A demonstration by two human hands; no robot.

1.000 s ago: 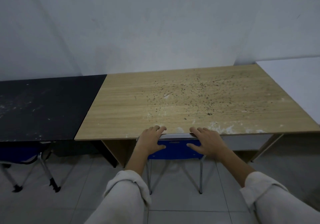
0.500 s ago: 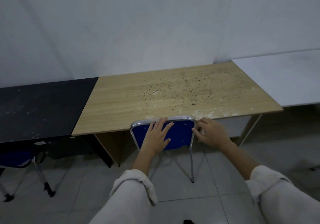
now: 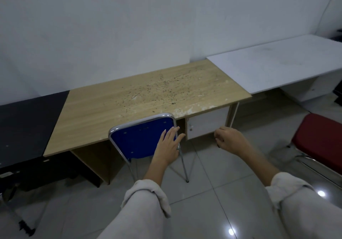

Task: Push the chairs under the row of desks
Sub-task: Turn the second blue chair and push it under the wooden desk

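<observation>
A blue chair (image 3: pixel 140 138) with a chrome frame stands tucked under the wooden desk (image 3: pixel 114 107), only its backrest and rear legs showing. My left hand (image 3: pixel 169 144) lies flat, fingers apart, against the right side of the backrest. My right hand (image 3: pixel 229 139) hovers to the right of the chair, off it, with the fingers loosely curled and nothing in them. A red chair (image 3: pixel 322 138) stands out on the floor at the right, in front of the white desk (image 3: pixel 288 63).
A black desk (image 3: pixel 27 122) adjoins the wooden one on the left, with a dark chair leg (image 3: pixel 26 227) at the bottom left. A white drawer unit (image 3: pixel 207 122) hangs under the wooden desk's right end. The grey tiled floor (image 3: pixel 212 198) stretches before the desks.
The view has pulled back and turned right, bringing the red chair into sight. My right hand has come off the blue chair's backrest; the left hand still rests on it.
</observation>
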